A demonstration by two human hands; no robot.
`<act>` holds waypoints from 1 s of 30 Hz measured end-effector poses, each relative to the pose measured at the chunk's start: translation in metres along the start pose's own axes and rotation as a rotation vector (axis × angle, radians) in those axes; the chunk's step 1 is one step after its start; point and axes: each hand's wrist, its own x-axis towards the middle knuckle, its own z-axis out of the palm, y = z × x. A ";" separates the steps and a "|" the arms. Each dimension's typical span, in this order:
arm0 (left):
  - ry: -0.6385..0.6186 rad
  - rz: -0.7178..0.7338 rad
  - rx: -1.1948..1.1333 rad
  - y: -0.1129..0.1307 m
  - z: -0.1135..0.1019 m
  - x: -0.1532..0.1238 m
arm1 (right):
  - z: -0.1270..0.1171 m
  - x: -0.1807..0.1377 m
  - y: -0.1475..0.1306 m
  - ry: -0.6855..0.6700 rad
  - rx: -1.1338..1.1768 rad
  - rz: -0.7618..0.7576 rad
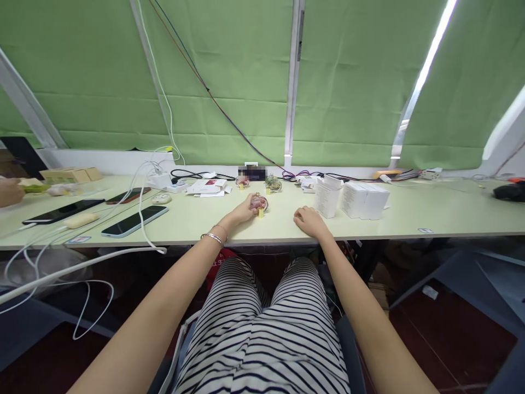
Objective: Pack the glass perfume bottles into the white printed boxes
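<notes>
My left hand (pixel 246 208) is closed around the side of a small round pinkish-red bundle (pixel 259 202) with a gold tag (pixel 261 213) at its lower edge. The bundle is at the tabletop, and its exact kind is too small to make out. My right hand (pixel 308 220) rests on the table with its fingers curled in, nothing visible in them. Just beyond it stands a white box (pixel 327 198) with its top flaps up. Farther back lie a similar pinkish bundle (pixel 242 180) and a greenish bundle (pixel 273 184), each with a gold tag.
More white boxes (pixel 364 200) stand at the right. Flattened white cartons (pixel 209 187) lie at the back. Phones (pixel 135 220) and white cables (pixel 141 202) spread over the left side. Another person's hand (pixel 11 191) shows at the far left. Green blinds (pixel 229 65) rise behind the table (pixel 410 224).
</notes>
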 end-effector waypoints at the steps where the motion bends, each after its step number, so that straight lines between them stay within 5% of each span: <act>1: -0.005 0.011 0.010 0.001 0.002 -0.003 | 0.000 0.000 0.000 -0.001 -0.001 0.001; 16: 0.031 0.106 0.041 0.014 0.032 -0.020 | -0.001 -0.001 0.000 0.062 0.057 -0.020; 20: 0.122 0.004 -0.216 0.006 0.033 -0.015 | 0.001 -0.003 -0.019 0.274 0.226 -0.136; 23: 0.237 -0.106 -0.328 0.001 0.030 -0.015 | 0.005 -0.004 -0.044 0.300 0.250 -0.262; 30: 0.062 -0.032 -0.104 -0.003 0.029 -0.023 | 0.020 -0.006 -0.065 0.309 0.153 -0.440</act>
